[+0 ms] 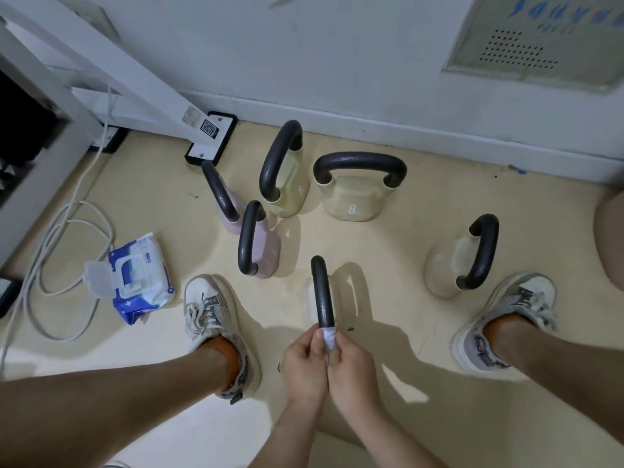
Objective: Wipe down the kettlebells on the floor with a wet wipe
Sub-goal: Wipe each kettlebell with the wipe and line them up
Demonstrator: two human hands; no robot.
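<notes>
Kettlebell (322, 282), nearest: left hand (304, 363) and right hand (351, 363) pinch a wet wipe (330, 337) round the handle (325, 309), near end. Best wrapped snug and drawn along its full length.

On the floor (439, 349), before the wall (337, 62): right rear kettlebell (358, 201) beside left rear kettlebell (287, 190); middle kettlebell (260, 244) in front of the latter; leftmost kettlebell (223, 201) just behind the middle one. Nearest kettlebell (322, 292) between left shoe (209, 312) and right shoe (513, 309), left hand (304, 363) and right hand (351, 363) on the wipe (329, 337) at its handle's near end. Far-right kettlebell (479, 255) just beyond the right shoe. Wipes pack (141, 275) left of the left shoe.
</notes>
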